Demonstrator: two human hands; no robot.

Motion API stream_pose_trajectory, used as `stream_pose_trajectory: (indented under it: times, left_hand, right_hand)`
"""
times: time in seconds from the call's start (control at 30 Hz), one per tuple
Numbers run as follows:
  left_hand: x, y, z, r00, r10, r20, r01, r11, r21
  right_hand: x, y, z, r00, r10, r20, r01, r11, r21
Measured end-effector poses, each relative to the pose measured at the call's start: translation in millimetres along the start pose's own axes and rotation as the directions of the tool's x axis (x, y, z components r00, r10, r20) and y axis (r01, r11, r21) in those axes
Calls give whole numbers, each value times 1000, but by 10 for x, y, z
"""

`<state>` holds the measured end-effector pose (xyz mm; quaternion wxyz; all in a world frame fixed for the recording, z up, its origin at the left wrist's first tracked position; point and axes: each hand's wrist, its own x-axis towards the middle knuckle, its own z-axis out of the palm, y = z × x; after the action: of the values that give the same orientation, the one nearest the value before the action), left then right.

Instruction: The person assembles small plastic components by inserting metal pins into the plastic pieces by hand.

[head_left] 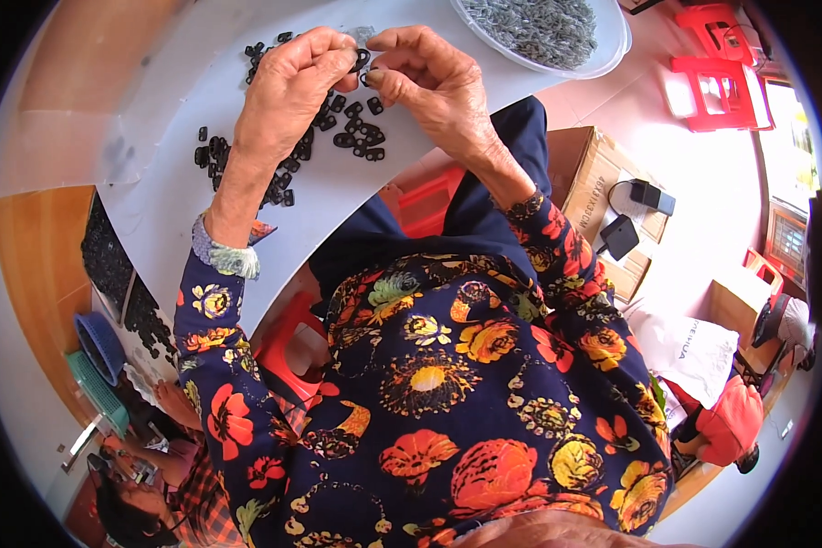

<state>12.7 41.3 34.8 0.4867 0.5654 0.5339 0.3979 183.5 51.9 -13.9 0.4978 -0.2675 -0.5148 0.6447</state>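
Both my hands meet above the far part of the white table. My left hand is closed, thumb and forefinger pinching a small black plastic part with a ring-like end. From the other side my right hand curls in, its thumb and fingertips pinched at the lower edge of this same part. Fingers cover much of it. Beneath and around my hands lie many loose black plastic pieces, some with holes. A small clear piece shows just behind my fingertips.
A white tub of small clear-grey parts stands at the far right. Cardboard boxes with black devices are right of my legs. Red stools stand beyond. At lower left, another person sits near blue and green baskets.
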Motion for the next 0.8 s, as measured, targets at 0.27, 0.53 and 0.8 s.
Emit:
stream_pose_trajectory:
  times: [0.27,0.53,0.8]
  left_hand:
    - [22,28,35,992,116,58,-125,972,200]
    - [-138,36,161,995,95,-30,-85,970,227]
    - [-128,-68,287,971,200,-134,-165,957,238]
  right_hand:
    - [11,3,-10,999,-45,7,45,995,-87]
    - [13,-52,10,999,-51,5,51,999,19]
    - [11,-43,-6,998,-56,28,57,997,-47]
